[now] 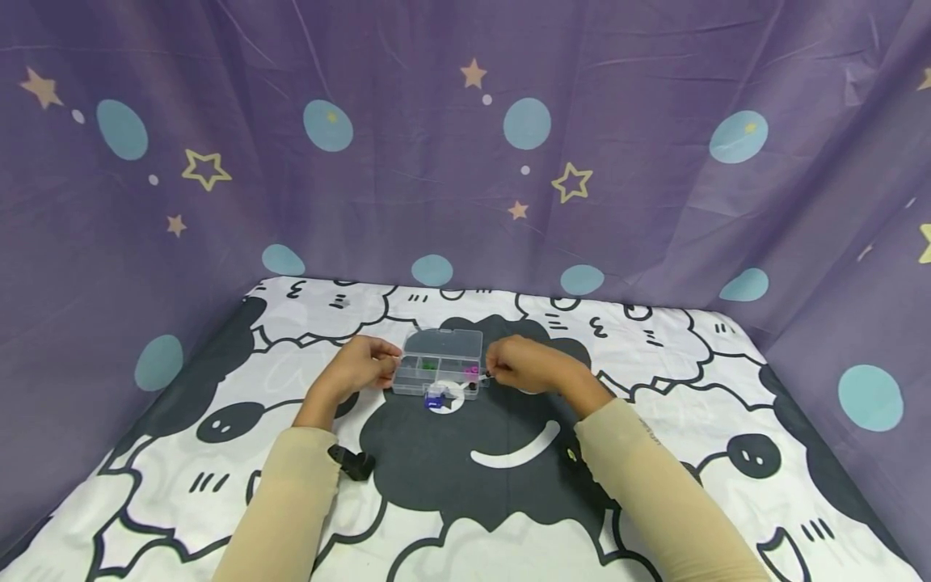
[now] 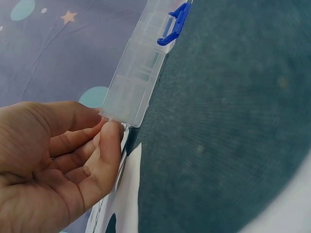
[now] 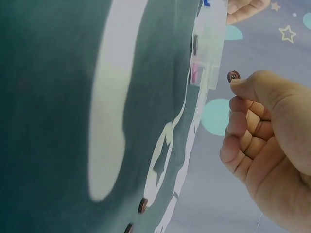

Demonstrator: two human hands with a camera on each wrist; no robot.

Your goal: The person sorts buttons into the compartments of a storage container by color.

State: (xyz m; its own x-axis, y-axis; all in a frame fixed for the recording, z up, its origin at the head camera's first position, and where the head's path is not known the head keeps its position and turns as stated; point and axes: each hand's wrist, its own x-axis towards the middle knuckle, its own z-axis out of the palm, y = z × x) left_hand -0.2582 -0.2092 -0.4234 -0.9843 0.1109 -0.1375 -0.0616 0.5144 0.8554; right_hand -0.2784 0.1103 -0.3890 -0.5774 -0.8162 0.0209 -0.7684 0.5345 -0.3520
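Observation:
A clear plastic compartment box stands on the cloth with its lid raised at the back. My left hand holds its left end; in the left wrist view, thumb and fingers grip the box corner. At the other end, my right hand pinches a dark brown button between thumb and forefinger, apart from the box wall. Small green pieces and pink pieces lie in separate compartments. A blue latch hangs on the front.
On the cloth lie two more brown buttons, seen in the right wrist view. A printed cloth with cartoon sheep covers the table. Behind it hangs a purple curtain. A black object is beside the left sleeve.

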